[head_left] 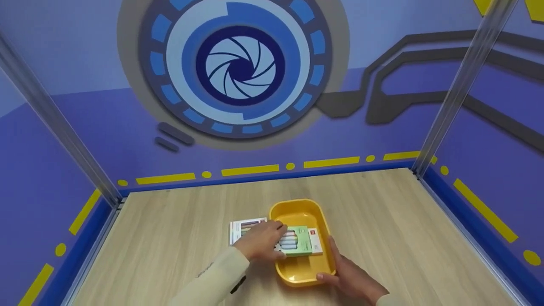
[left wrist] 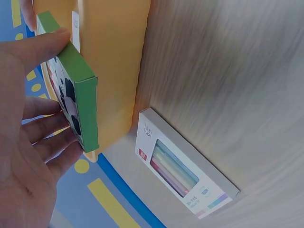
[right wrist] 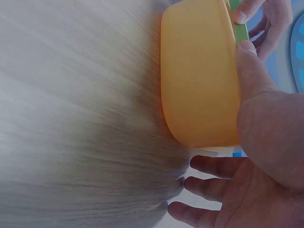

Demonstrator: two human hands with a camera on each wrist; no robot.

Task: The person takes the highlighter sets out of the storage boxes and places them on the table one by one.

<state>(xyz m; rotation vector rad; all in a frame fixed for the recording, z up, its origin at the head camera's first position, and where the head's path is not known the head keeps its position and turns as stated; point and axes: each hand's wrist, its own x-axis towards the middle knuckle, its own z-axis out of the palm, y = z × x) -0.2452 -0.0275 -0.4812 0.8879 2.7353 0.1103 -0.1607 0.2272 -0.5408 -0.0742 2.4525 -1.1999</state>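
Observation:
A yellow plastic bin (head_left: 297, 272) stands on the table. My left hand (head_left: 261, 240) grips a green box of pens (head_left: 302, 242) with a panda print, thumb on one edge and fingers on the opposite one. This box is at the bin's opening. A white box (head_left: 315, 241) with a red label shows partly beneath it, inside the bin. My right hand (head_left: 352, 274) holds the bin's near right corner, thumb at the rim and fingers along the outside. Left of the bin, a white windowed box of pastel pens (left wrist: 175, 166) lies on the table, partly hidden by my left hand in the head view.
The wooden table (head_left: 178, 238) is bounded by a blue-purple printed back wall (head_left: 93, 127) and side walls. Metal posts (head_left: 459, 85) stand at the back corners.

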